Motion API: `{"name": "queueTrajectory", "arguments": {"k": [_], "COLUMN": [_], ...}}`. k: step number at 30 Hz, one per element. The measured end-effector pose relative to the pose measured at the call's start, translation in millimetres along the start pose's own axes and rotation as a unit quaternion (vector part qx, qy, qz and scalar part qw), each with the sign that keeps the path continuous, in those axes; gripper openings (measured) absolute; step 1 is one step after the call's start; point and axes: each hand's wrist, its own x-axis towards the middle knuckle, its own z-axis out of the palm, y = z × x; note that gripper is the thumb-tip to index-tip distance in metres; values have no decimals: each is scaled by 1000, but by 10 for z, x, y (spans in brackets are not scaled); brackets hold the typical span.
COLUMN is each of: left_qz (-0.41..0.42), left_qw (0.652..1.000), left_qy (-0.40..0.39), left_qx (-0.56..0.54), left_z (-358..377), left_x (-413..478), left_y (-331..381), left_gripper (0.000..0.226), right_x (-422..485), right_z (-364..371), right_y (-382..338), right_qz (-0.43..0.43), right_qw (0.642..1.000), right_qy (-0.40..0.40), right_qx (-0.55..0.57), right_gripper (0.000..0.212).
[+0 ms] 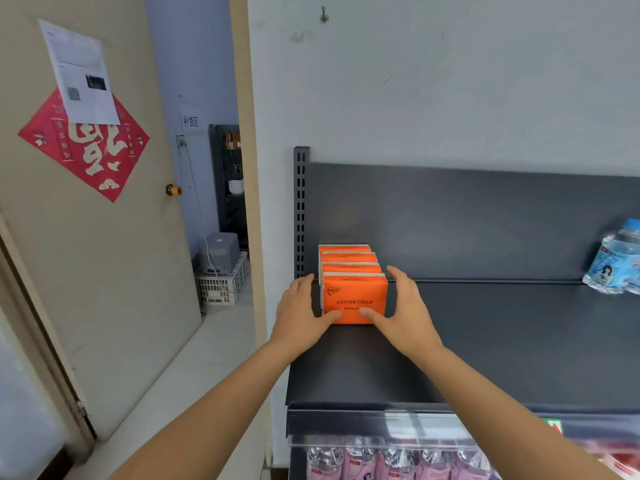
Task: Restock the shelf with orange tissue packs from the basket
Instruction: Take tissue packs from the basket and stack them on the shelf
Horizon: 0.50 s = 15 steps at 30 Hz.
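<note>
Two forearms reach over one dark shelf [485, 341]. Four orange packs [348, 263] stand in a row at its left rear. Left hand [301, 313] and right hand [407, 306] clasp the front pack [356, 296] between them.

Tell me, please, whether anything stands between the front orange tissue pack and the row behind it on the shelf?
Nothing visible does. The front tissue pack, held by the left hand and right hand, sits against the row of packs on the shelf; the water bottles stand far right.
</note>
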Motion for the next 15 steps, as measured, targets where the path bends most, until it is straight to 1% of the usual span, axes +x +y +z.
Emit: {"name": "queueTrajectory", "arguments": {"k": [3, 5, 8, 11, 13, 15], "left_qz": [-22, -43, -49, -54, -65, -81], "left_qw": [995, 987, 969, 954, 948, 942], "left_qy": [-2, -19, -25, -25, -27, -32], "left_qx": [99, 156, 241, 294, 311, 324], "left_z": [-115, -229, -476, -744, -897, -1019], "left_x": [-117, -231, -433, -688, -893, -1113], "left_y": [-144, -261, -465, -692, -849, -1017], "left_gripper": [94, 95, 96, 101, 103, 106], "right_x": [-87, -180, -362, -565, -713, -891], "right_z": [-74, -78, 20, 229, 418, 646], "right_y": [-161, -312, -582, -862, -1060, -1259], "right_qz": [18, 2, -45, -90, -115, -134], "right_qw": [998, 992, 977, 962, 957, 957], "right_qy": [-20, -25, -28, -46, -67, -96], "right_qx": [-60, -122, -207, -252, -258, -240], "right_gripper": [107, 110, 110, 104, 101, 99]}}
